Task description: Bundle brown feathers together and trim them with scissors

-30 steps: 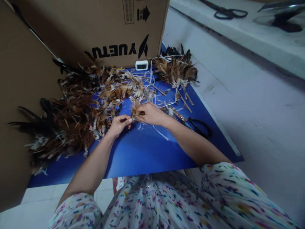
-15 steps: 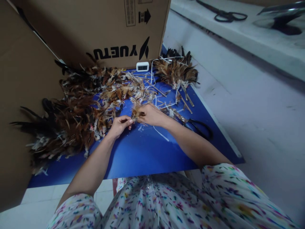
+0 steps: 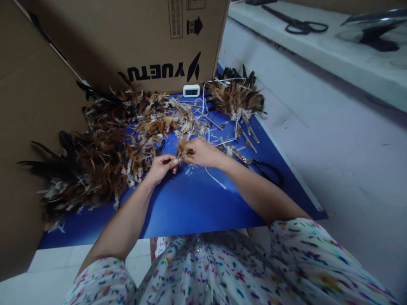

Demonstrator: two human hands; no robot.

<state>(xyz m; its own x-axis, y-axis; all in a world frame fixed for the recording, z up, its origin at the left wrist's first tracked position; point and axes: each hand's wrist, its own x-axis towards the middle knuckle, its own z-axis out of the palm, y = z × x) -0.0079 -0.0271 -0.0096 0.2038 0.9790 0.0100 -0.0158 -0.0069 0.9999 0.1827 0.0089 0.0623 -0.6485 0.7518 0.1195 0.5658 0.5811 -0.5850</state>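
A small tuft of brown feathers (image 3: 182,149) sits between my two hands over the blue table (image 3: 190,203). My right hand (image 3: 202,153) is closed on its right side. My left hand (image 3: 161,167) pinches its lower end with fingers curled. A large heap of brown, black and white feathers (image 3: 104,156) lies just to the left of my hands. White strips (image 3: 216,180) lie on the table by my right wrist.
Black scissors (image 3: 267,171) lie right of my right forearm. A feather bundle with sticks (image 3: 237,99) lies at the back right. A small white clock (image 3: 191,90) stands before a brown cardboard box (image 3: 143,38). Another cardboard sheet (image 3: 28,127) walls the left. A second pair of scissors (image 3: 300,26) lies on the far ledge.
The view has tilted slightly, so everything sits a little lower in the picture. Both hands stay on the feather tuft in nearly the same pose.
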